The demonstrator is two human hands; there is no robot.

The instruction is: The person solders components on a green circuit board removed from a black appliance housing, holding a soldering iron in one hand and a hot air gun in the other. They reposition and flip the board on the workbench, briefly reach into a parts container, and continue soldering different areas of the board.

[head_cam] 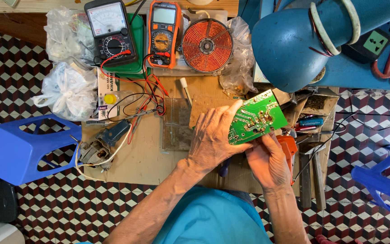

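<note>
Both hands, left [211, 140] and right [267, 162], clasp green circuit board [257, 117], long axis tilted up-right

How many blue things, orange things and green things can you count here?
Blue: 3 - lamp, stool on the left, stool on the right
Orange: 3 - digital meter, round copper coil, tool beside the right hand
Green: 2 - circuit board held by the left hand, tray under the black meter
Total: 8
</note>
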